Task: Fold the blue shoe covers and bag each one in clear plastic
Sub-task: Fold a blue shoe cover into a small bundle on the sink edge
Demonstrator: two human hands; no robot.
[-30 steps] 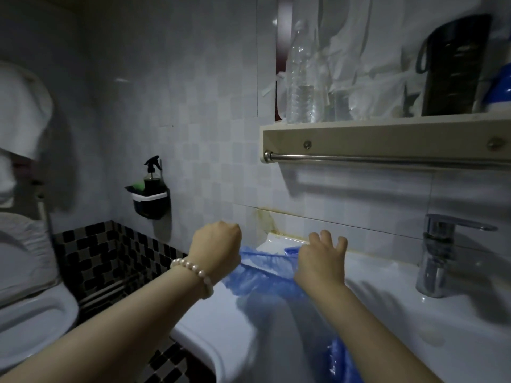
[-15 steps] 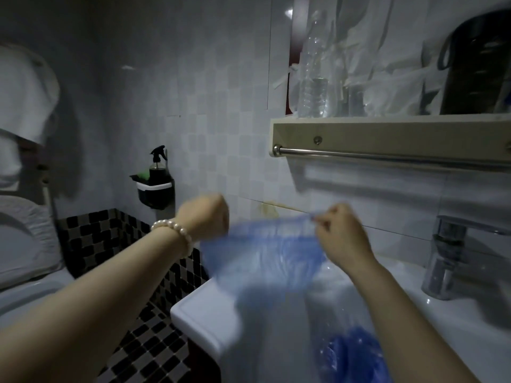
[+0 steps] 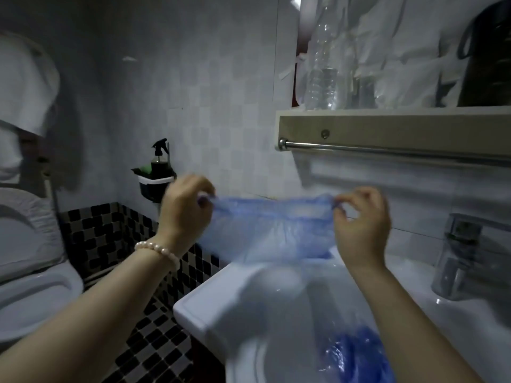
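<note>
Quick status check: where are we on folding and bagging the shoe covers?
Done: no bagged cover shows. In hand: the left hand and right hand pinch one blue shoe cover stretched flat above the sink, unfolded. Left: folding and bagging it, plus the blue pile in the basin.

So I count two hands, left [image 3: 184,211] and right [image 3: 362,228], one blue shoe cover [image 3: 269,228] stretched between them, one heap of more blue covers [image 3: 356,357] (can't count those), one sink [image 3: 199,308], one faucet [image 3: 459,258], one toilet [image 3: 30,272], one clear bottle [image 3: 322,67], one spray bottle [image 3: 159,158].
</note>
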